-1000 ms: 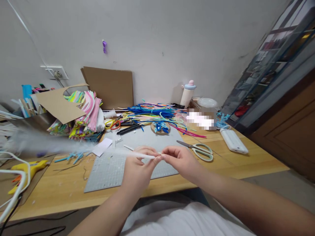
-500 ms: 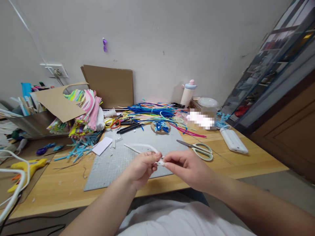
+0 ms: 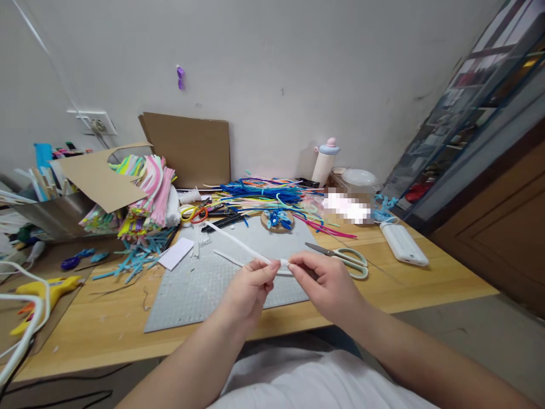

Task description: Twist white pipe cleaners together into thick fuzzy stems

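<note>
Between my two hands is a white pipe cleaner (image 3: 240,244), its long free end slanting up to the left over the grey cutting mat (image 3: 183,304). My left hand (image 3: 253,287) pinches it between thumb and fingers. Close beside, my right hand (image 3: 330,281) pinches the short, bunched white part near its fingertips. How the white piece is bent or wound there is too small to tell. A second white strip (image 3: 227,258) lies on the mat behind my left hand. Just beyond my right hand, the scissors (image 3: 347,259) lie with blades pointing left.
Behind the mat lies a heap of coloured pipe cleaners (image 3: 264,192). A round wooden piece with blue loops (image 3: 277,220) sits at the mat's back edge. At left are bundled pipe cleaners (image 3: 149,187) and a yellow glue gun (image 3: 51,289); at right, a white power bank (image 3: 403,244).
The pipe cleaner's free end has swung upward and straightened, where before it curved low over the mat. My hands have shifted slightly, the right one a little up; both keep pinching.
</note>
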`<action>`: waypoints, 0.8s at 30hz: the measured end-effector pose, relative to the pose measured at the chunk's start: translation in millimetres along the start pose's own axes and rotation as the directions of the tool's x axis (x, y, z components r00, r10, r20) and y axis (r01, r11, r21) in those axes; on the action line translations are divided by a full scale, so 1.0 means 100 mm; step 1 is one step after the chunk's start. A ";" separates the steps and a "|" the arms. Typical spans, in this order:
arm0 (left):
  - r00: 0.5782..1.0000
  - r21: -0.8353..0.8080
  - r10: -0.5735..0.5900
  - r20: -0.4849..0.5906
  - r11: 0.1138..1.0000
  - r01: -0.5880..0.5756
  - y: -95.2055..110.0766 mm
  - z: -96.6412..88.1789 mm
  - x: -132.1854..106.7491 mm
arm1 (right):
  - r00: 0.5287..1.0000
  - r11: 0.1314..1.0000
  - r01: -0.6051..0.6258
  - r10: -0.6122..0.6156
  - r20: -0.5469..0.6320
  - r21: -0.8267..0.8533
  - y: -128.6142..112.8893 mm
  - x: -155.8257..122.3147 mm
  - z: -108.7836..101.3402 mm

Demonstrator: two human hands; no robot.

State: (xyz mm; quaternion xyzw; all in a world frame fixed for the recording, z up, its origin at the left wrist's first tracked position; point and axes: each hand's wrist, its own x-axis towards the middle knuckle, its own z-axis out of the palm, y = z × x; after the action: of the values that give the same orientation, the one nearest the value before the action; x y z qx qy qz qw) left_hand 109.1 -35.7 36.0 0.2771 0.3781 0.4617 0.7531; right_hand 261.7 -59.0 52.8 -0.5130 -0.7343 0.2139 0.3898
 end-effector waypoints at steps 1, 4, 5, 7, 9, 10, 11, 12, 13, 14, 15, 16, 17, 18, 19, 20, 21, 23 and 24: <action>0.999 -0.038 -0.037 0.011 0.999 0.037 -0.01 0.00 0.00 | 1.000 1.000 0.010 -0.010 -0.024 0.016 -0.01 -0.01 0.01; 0.990 -0.116 -0.131 0.042 0.984 0.135 -0.03 0.01 0.00 | 0.997 0.997 0.069 -0.067 -0.047 0.038 -0.06 -0.05 -0.01; 0.985 -0.136 -0.161 0.059 0.976 0.167 -0.03 0.02 0.00 | 0.995 0.995 0.092 -0.091 -0.027 0.039 -0.08 -0.05 -0.03; 0.970 -0.149 -0.217 0.110 0.961 0.232 -0.02 0.01 0.01 | 0.988 0.989 0.148 -0.149 0.051 0.026 -0.12 -0.06 -0.08; 0.951 -0.111 -0.265 0.159 0.953 0.284 0.02 -0.01 0.04 | 0.969 0.978 0.206 -0.200 0.143 -0.026 -0.14 -0.06 -0.14; 0.944 -0.075 -0.278 0.176 0.953 0.295 0.04 -0.01 0.05 | 0.958 0.970 0.232 -0.216 0.188 -0.067 -0.15 -0.06 -0.16; 0.944 -0.027 -0.274 0.185 0.959 0.283 0.07 -0.02 0.06 | 0.948 0.960 0.255 -0.225 0.226 -0.115 -0.15 -0.07 -0.18; 0.951 0.031 -0.249 0.183 0.968 0.247 0.10 -0.02 0.07 | 0.940 0.948 0.274 -0.228 0.254 -0.163 -0.15 -0.07 -0.20; 0.964 0.090 -0.202 0.171 0.978 0.189 0.12 -0.02 0.07 | 0.936 0.936 0.283 -0.222 0.271 -0.211 -0.15 -0.07 -0.21; 0.979 0.149 -0.139 0.152 0.982 0.116 0.14 -0.01 0.06 | 0.938 0.924 0.283 -0.212 0.273 -0.255 -0.15 -0.08 -0.21; 0.989 0.204 -0.063 0.131 0.978 0.035 0.16 0.00 0.05 | 0.946 0.916 0.272 -0.198 0.257 -0.296 -0.14 -0.08 -0.21; 0.994 0.243 0.014 0.109 0.969 -0.040 0.17 0.01 0.03 | 0.957 0.910 0.252 -0.183 0.227 -0.329 -0.14 -0.09 -0.20; 0.993 0.258 0.078 0.091 0.961 -0.100 0.17 0.03 0.00 | 0.967 0.908 0.226 -0.167 0.191 -0.353 -0.14 -0.10 -0.19; 0.988 0.259 0.127 0.085 0.955 -0.145 0.17 0.05 -0.03 | 0.976 0.908 0.200 -0.153 0.152 -0.369 -0.15 -0.10 -0.18; 0.982 0.249 0.165 0.090 0.951 -0.182 0.16 0.06 -0.05 | 0.983 0.908 0.177 -0.144 0.115 -0.379 -0.15 -0.11 -0.16; 0.976 0.238 0.196 0.099 0.947 -0.215 0.14 0.07 -0.07 | 0.987 0.910 0.161 -0.140 0.083 -0.383 -0.15 -0.11 -0.14; 0.968 0.230 0.226 0.106 0.942 -0.245 0.12 0.08 -0.09 | 0.989 0.911 0.148 -0.136 0.058 -0.384 -0.15 -0.11 -0.12; 0.954 0.239 0.284 0.097 0.924 -0.299 0.08 0.09 -0.10 | 0.992 0.915 0.124 -0.127 0.018 -0.383 -0.15 -0.11 -0.08; 0.945 0.250 0.317 0.076 0.912 -0.326 0.05 0.09 -0.10 | 0.993 0.917 0.110 -0.119 -0.001 -0.383 -0.14 -0.11 -0.06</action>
State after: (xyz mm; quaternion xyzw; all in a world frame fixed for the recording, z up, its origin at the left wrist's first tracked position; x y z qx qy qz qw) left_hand 111.6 -43.1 47.9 0.4394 0.3717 0.5212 0.6302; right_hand 259.8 -75.1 62.6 -0.5378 -0.7859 0.0374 0.3029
